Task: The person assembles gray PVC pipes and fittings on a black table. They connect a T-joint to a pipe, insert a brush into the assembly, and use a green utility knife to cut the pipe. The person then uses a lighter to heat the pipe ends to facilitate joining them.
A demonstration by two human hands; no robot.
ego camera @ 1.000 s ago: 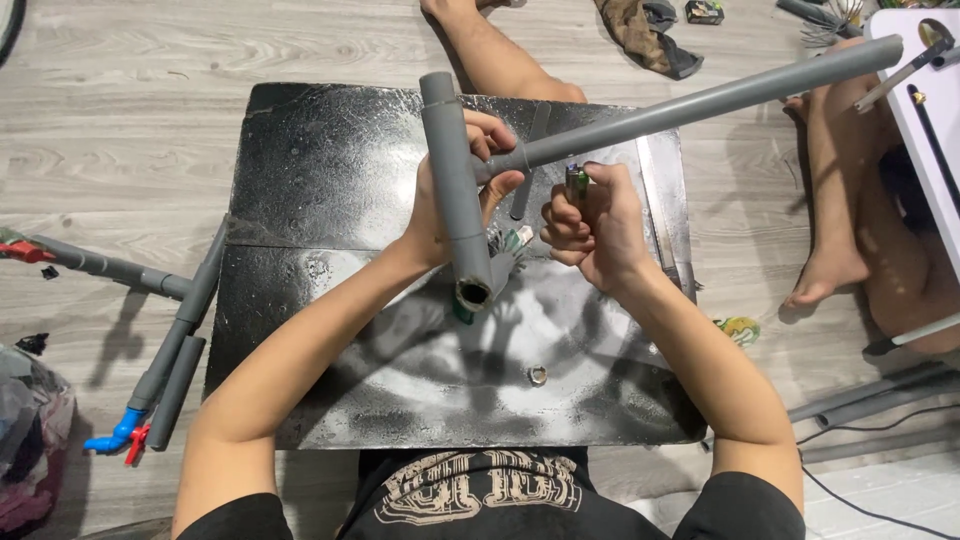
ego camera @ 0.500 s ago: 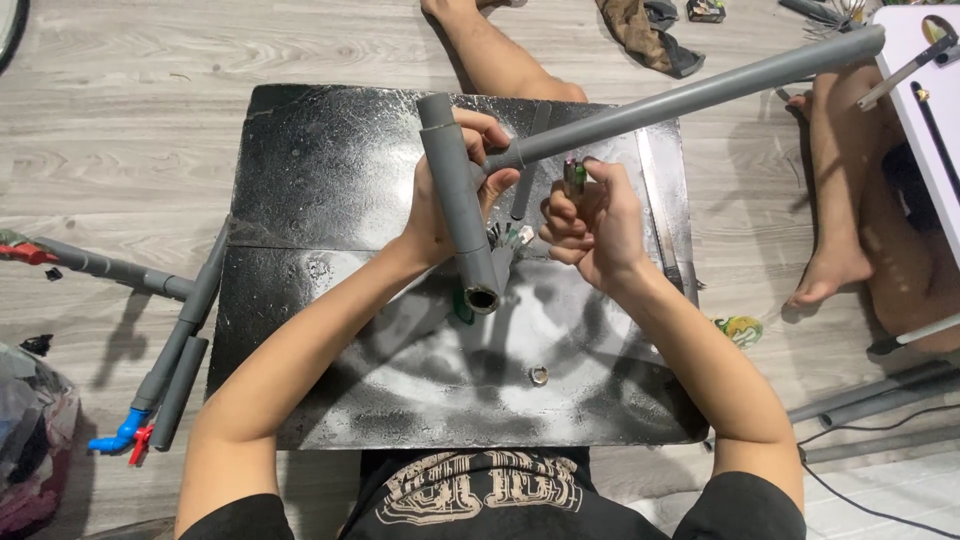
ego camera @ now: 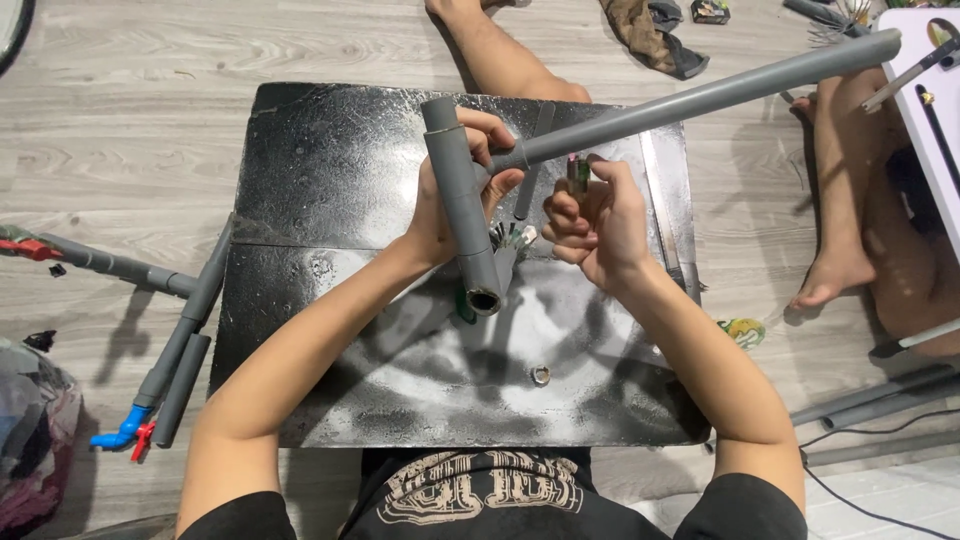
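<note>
A small metal ring (ego camera: 540,375) lies nearest on the black board (ego camera: 330,180), which sits on the wood floor (ego camera: 130,120).

Above the board the left hand (ego camera: 445,205) has its fingers (ego camera: 500,130) wrapped round the pipe tee (ego camera: 462,200), just where the long side arm joins the short thick leg. The leg's open end points back toward the person; the long arm runs up and to the right, far past the board's edge and over another person's bare legs (ego camera: 850,200).

The right hand (ego camera: 592,228) is closed on a small lighter-like tool (ego camera: 577,172), pinched upright between thumb and fingers, close beside the joint but not touching the pipe.

The pipe looks like grey plastic: stiff, light for its length and smooth, so probably a little slippery. With so much arm sticking out to one side it would likely twist in the hand, and a hold at the joint, as now, seems the steadiest place. The tool is small and hard, and a fingertip pinch suits it.

Left of the board lie more grey pipes (ego camera: 185,335) with a blue fitting (ego camera: 118,435); a rag (ego camera: 655,30) lies at the far edge.
</note>
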